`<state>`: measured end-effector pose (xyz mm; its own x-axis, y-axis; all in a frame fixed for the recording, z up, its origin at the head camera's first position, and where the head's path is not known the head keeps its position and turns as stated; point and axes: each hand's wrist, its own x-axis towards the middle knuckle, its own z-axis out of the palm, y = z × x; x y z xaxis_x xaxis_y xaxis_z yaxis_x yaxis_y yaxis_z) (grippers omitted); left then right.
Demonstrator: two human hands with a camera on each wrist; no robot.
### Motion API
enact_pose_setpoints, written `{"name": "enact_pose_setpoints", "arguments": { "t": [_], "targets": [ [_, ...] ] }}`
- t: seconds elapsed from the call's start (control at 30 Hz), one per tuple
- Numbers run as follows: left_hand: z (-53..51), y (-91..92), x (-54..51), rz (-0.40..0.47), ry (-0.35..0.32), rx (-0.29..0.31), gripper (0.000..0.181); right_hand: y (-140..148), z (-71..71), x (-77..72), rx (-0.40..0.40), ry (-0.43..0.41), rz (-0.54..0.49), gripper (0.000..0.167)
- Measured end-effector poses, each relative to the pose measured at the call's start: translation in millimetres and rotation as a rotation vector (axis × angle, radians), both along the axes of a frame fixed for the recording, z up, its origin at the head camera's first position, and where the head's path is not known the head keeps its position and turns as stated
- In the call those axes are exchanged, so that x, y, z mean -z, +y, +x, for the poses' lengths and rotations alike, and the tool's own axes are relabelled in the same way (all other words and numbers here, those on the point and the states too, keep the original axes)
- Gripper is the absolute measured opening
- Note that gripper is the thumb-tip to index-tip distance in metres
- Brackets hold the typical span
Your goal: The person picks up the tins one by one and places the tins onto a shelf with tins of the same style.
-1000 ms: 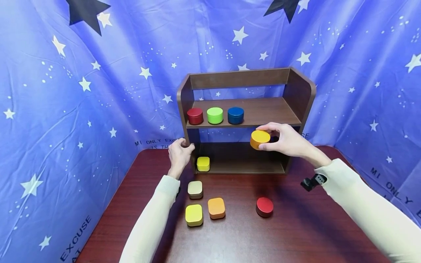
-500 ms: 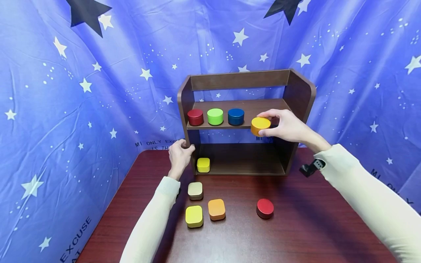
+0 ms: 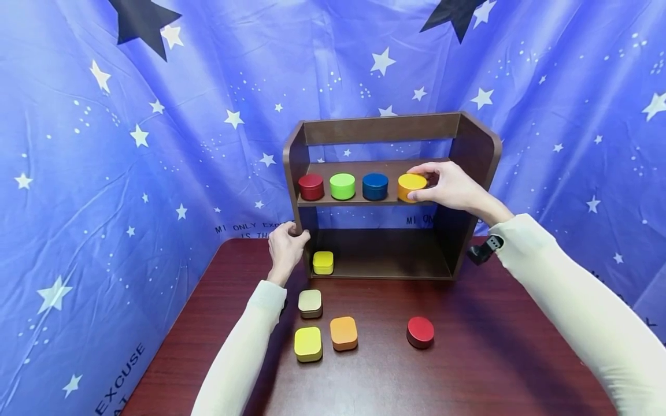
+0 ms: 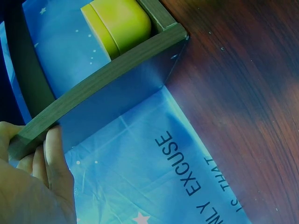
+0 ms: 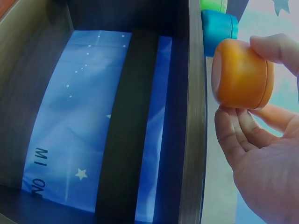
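Note:
My right hand (image 3: 454, 186) holds a round orange-yellow tin (image 3: 410, 188) between thumb and fingers at the front edge of the upper shelf. In the right wrist view a narrow gap shows between this tin (image 5: 243, 74) and the shelf board (image 5: 194, 116). To its left, a dark red round tin (image 3: 311, 188), a green one (image 3: 342, 187) and a blue one (image 3: 375, 187) stand in a row. My left hand (image 3: 285, 249) grips the front edge of the brown rack's left side panel (image 4: 88, 91). A yellow square tin (image 3: 323, 263) sits on the lower shelf's left end.
On the reddish-brown table (image 3: 380, 370) before the rack lie a cream square tin (image 3: 310, 303), a yellow square tin (image 3: 308, 344), an orange square tin (image 3: 344, 333) and a red round tin (image 3: 420, 331). A blue starry curtain (image 3: 198, 173) surrounds the table.
My right hand has lifted the orange-yellow tin from in front of the lower opening to the upper shelf's level, beside the blue tin. The left hand keeps its grip on the side panel.

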<state>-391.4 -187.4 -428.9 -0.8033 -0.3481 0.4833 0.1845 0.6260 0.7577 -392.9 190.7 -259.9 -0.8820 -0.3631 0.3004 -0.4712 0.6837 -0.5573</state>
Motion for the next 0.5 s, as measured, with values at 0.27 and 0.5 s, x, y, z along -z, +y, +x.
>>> {"name": "enact_pose_setpoints", "arguments": {
  "t": [0.27,0.5],
  "targets": [
    [0.2,0.4,1.2,-0.004,0.012,-0.003,0.016,-1.5,-12.7,2.8,0.014,-0.008,-0.001,0.052],
    [-1.2,0.0,-0.1,-0.004,0.004,0.001,0.016,-2.0,-18.8,3.9,0.008,-0.013,0.005,0.051]
  ]
}}
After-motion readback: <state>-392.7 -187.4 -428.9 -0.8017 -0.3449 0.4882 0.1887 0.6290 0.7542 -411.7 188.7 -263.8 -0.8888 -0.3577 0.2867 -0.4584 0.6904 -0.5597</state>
